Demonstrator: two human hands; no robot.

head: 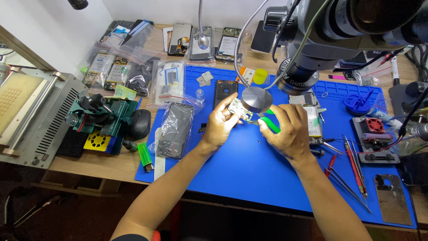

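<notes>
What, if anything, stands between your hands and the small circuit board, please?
Nothing visible does. The left hand already grips the circuit board by its edge, and the right hand, holding a green tool, is right beside it. The round metal disc sits just behind.

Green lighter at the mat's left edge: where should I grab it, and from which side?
Pinch the green lighter across its long flat sides at mid-body, coming from above. It lies flat, metal head toward the near table edge, with bare bench either side for the fingers.
</notes>
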